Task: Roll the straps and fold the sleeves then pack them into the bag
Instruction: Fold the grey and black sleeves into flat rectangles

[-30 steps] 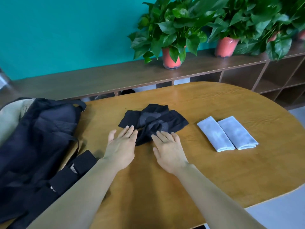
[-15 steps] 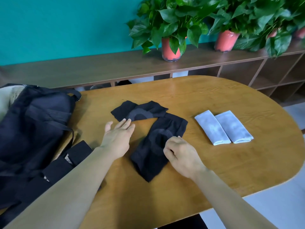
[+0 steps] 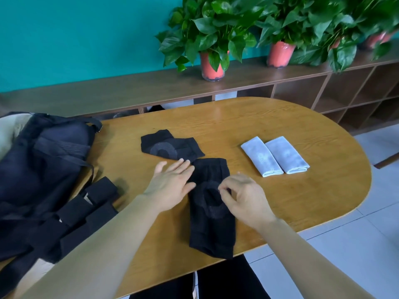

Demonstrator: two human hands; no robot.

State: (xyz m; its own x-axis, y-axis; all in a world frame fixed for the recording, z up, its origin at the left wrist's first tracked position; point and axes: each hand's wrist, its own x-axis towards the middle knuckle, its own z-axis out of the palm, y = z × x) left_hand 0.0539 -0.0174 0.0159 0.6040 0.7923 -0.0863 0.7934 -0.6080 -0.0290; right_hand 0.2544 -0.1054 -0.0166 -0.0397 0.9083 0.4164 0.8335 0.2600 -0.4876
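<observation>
Head view: left hand [image 3: 172, 186] spread on black sleeve [image 3: 212, 229]; right hand [image 3: 246, 197] curled, grip unclear.

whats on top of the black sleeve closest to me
The left hand lies flat on the left edge of the near black sleeve; the right hand pinches its middle. Fabric beneath both hands is hidden.

Your left hand [image 3: 172, 184] lies flat, fingers straight, on the left edge of the near black sleeve [image 3: 212, 225]. This sleeve lies lengthwise on the desk [image 3: 302, 201]. Your right hand [image 3: 244, 197] pinches the fabric at its right edge. A second black sleeve [image 3: 170, 146] lies just beyond your left hand. Two folded white sleeves [image 3: 274, 156] lie side by side beyond and right of your right hand. The black bag [image 3: 43, 169] and black straps [image 3: 86, 210] lie left of your left hand.
</observation>
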